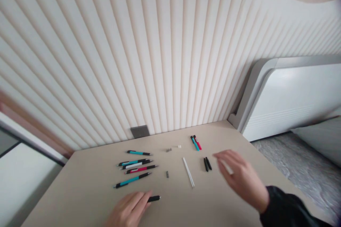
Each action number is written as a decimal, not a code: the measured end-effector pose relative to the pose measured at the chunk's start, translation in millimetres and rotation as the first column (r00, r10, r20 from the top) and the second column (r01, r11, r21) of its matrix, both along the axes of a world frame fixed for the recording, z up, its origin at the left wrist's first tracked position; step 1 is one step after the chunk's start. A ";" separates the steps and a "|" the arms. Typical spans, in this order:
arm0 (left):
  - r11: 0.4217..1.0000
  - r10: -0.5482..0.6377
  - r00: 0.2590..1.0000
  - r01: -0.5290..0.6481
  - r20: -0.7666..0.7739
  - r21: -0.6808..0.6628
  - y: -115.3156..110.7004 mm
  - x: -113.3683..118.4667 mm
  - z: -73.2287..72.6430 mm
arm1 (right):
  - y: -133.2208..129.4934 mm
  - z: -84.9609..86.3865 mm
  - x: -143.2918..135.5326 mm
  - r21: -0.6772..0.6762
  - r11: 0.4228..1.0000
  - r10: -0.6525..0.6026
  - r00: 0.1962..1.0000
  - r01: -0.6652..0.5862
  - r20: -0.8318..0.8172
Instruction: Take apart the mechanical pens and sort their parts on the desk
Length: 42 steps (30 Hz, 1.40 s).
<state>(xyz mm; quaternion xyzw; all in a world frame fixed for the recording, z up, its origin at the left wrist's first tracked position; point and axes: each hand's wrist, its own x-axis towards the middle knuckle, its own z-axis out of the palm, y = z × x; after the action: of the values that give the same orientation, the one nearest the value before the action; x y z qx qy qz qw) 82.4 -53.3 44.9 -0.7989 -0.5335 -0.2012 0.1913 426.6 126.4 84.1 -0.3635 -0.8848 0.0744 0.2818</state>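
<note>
The beige, smooth worktop (87, 181) stood against a pale ribbed wall (165, 60), beside a glossy headboard (290, 95) and grey patterned bedding (287, 163). Any print on the row of pens (138, 178) was too small to read. The left hand (131, 209) had its grip closed round a black pen part (154, 198), just above or on the worktop. The right hand (239, 175), fingers bent, was near two dark tapered tubes (207, 164); whether its grip held anything was unclear.

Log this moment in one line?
left hand: holding slim black piece; right hand: nearest two short black tubes; beige table: five black-ended pens
</note>
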 end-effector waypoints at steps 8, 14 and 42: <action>0.998 -0.060 0.993 0.060 -0.103 -0.004 -12.0 -23.9 -6.3 | -116.5 -38.8 -189.3 -0.467 0.850 0.249 0.967 -0.245 -0.053; 1.000 -0.026 0.994 0.026 -0.107 0.006 -22.5 -44.3 -19.2 | -109.6 -65.1 -212.0 -0.729 0.590 0.304 0.932 -0.348 -0.199; 0.992 -0.053 0.971 0.078 -0.232 0.100 -21.4 -35.3 -11.9 | -103.1 -61.9 -192.3 -0.662 0.603 0.311 0.895 -0.445 -0.319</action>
<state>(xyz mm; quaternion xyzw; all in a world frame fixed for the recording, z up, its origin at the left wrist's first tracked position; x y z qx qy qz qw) 47.1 -74.8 33.0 -0.8223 -0.4696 -0.1428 0.2879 234.3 23.2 22.2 -0.2403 -0.8123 0.5039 0.1688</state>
